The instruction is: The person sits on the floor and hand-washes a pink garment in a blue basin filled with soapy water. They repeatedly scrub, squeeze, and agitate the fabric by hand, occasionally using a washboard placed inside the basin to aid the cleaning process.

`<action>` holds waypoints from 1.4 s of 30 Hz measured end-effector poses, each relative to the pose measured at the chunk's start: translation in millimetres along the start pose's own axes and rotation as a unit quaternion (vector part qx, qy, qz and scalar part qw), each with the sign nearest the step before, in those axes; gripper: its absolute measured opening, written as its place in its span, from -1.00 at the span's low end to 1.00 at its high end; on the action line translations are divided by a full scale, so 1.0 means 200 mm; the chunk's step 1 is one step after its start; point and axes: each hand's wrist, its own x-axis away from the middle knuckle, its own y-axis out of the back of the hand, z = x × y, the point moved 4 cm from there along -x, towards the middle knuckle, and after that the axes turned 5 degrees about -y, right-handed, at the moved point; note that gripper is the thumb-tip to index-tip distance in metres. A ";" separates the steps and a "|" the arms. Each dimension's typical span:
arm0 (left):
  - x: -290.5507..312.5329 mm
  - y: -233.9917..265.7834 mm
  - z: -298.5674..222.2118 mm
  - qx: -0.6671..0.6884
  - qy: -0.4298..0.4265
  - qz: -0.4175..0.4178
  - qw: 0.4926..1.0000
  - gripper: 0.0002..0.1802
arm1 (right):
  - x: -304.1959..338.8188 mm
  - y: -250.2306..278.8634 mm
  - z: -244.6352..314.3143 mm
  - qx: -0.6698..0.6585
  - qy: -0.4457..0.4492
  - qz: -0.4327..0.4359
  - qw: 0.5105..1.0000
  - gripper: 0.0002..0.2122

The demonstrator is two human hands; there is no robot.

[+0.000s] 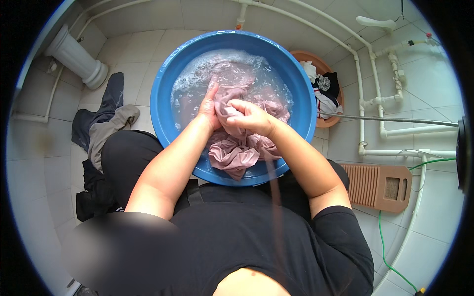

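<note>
A large blue basin [163, 98] with soapy, foamy water [192, 74] stands in front of me, between my legs. Over it I hold a wet, dusty-pink garment [228, 98], part of it bunched against the near wall and part lying in the water. My left hand [209, 109] grips the cloth from its left side, the thumb pointing up along it. From the right, my right hand [251, 118] is closed round a fold of the same cloth, fingers curled. What kind of garment it is cannot be made out.
An orange-brown basin [340, 101] with dark and white clothes stands behind on the right. A brown washboard [377, 185] leans by white pipes [362, 98]. Dark and grey clothes [103, 118] lie on the tiles at left, near a white pedestal [79, 59]. A green hose [382, 241] runs at lower right.
</note>
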 end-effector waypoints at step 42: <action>0.13 -0.14 0.19 -0.139 -0.139 -0.044 0.979 -0.64 | 0.05 0.22 -0.14 0.239 -0.020 -0.501 0.832 -0.59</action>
